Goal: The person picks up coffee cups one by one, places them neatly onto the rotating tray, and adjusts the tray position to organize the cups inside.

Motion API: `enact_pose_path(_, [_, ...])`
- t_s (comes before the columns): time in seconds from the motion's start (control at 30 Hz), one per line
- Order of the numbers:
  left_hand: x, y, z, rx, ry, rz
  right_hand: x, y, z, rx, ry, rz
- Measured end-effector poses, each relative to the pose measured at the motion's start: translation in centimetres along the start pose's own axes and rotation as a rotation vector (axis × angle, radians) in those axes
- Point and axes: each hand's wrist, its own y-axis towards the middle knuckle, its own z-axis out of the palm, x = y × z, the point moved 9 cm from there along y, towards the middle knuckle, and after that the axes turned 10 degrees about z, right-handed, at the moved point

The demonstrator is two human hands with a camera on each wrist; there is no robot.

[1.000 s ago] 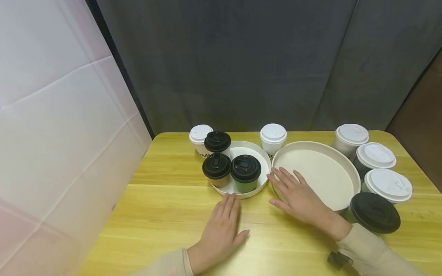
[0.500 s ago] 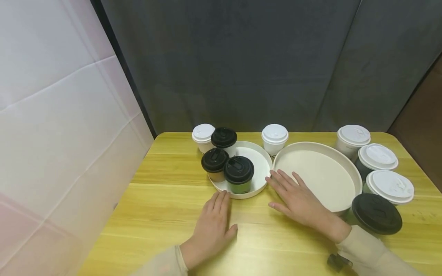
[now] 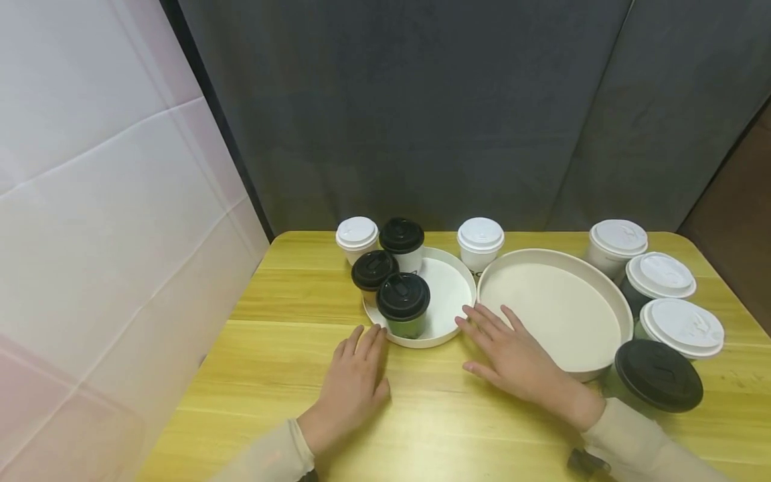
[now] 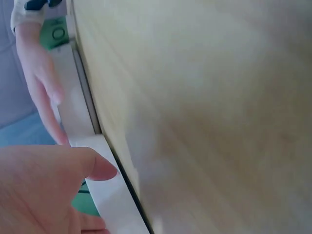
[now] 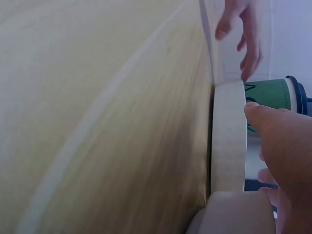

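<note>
On the small white round tray stand three black-lidded paper cups: a green one in front, a brown one at the left and a white one behind. My left hand has its fingertips at the tray's near left rim, fingers extended. My right hand reaches to the same tray's right front rim with spread fingers, its back over the edge of the larger cream tray. In the right wrist view the thumb lies along the rim, beside the green cup.
Two small white-lidded cups stand at the back, one close behind the tray's left side. Along the right of the cream tray run several larger cups, the nearest with a black lid. A dark curtain hangs behind the wooden table.
The small tray has turned clockwise: the green cup moved left, the brown cup moved back, and the white black-lidded cup moved right and back. My left hand slid left; my right hand shifted slightly.
</note>
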Motion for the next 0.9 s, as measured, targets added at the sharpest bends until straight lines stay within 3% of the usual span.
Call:
enact_pose_path(0.13, [1.2, 0.2, -0.1, -0.022, 0.025, 0.006, 0.4, -0.1, 0.4, 0.027, -0.001, 0.0])
enact_pose_path(0.43, [3.5, 0.8, 0.3, -0.001, 0.012, 0.053, 1.1, 0.0, 0.9, 0.071, -0.004, -0.004])
enact_pose_path(0.9, [6.3, 2.0, 0.7, 0.084, -0.047, 0.139, 2.5, 0.2, 1.2, 0.071, -0.013, -0.041])
